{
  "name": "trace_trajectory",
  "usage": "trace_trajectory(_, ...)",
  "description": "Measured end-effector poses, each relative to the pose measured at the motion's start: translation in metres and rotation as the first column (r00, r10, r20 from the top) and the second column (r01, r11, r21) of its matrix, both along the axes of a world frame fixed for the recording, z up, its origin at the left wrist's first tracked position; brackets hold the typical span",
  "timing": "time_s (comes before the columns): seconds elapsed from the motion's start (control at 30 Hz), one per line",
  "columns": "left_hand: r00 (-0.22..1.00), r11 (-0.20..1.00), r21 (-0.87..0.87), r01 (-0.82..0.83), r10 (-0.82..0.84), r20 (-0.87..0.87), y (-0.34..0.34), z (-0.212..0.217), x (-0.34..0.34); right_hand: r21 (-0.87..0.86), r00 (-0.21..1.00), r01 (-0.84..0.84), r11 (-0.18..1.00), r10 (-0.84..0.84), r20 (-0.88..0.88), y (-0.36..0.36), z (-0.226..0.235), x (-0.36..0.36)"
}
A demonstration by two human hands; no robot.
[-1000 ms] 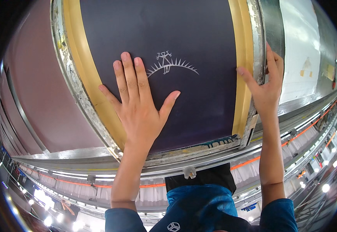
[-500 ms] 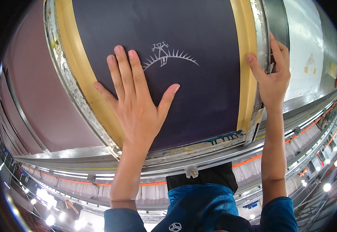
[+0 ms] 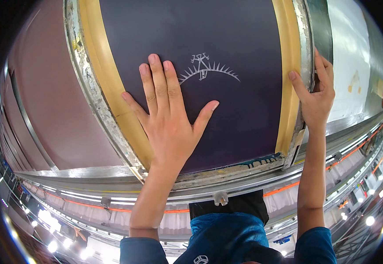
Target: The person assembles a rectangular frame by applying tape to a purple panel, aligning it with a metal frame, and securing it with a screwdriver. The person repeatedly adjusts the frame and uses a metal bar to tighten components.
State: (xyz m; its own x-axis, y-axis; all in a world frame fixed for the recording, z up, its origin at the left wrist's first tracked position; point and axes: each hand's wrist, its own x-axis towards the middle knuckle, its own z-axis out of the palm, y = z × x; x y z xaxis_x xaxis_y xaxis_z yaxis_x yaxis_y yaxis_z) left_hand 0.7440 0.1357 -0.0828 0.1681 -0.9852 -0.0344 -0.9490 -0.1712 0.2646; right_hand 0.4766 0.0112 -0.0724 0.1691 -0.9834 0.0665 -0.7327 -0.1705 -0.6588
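A screen-printing frame [image 3: 102, 102] lies before me, its dark mesh [image 3: 240, 119] bordered by tan tape [image 3: 288, 39]. Pale on the mesh shows a spiky arched design [image 3: 209, 69]. My left hand [image 3: 170, 127] rests flat on the mesh's left part, fingers stretched and thumb spread, covering the design's left end; its little finger reaches the tan border. At the frame's right side, my right hand [image 3: 318, 101] grips the edge, thumb on top of the border and fingers over the outer side. Those fingertips are partly hidden.
A brownish flat panel [image 3: 53, 101] spreads to the left. On the right lies a white panel [image 3: 347, 57] with small tan patches. A metal rail [image 3: 112, 191] with a small metal fitting [image 3: 220, 199] runs along the near edge, close to my body.
The frame has slid a little to the right, and both hands have moved with it. Their holds look the same. The whole view has also shifted slightly.
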Motion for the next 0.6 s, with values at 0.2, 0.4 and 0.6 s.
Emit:
trace_trajectory(0.2, 1.0, 1.0, 0.023, 0.0, 0.0, -0.013, 0.0, 0.001, -0.001, 0.039, 1.0, 0.017, 0.999, -0.018, 0.01, 0.0, 0.002, -0.001)
trace_trajectory(0.4, 0.999, 0.996, 0.072, 0.046, -0.046, 0.009, 0.0, 0.002, -0.005, 0.043, 0.998, 0.052, 0.998, -0.051, -0.022, 0.008, 0.0, -0.011)
trace_trajectory(0.6, 0.999, 0.996, 0.08, 0.047, -0.047, -0.002, 0.0, 0.002, -0.003, 0.053, 0.999, 0.042, 0.998, -0.042, -0.009, 0.008, 0.001, -0.01)
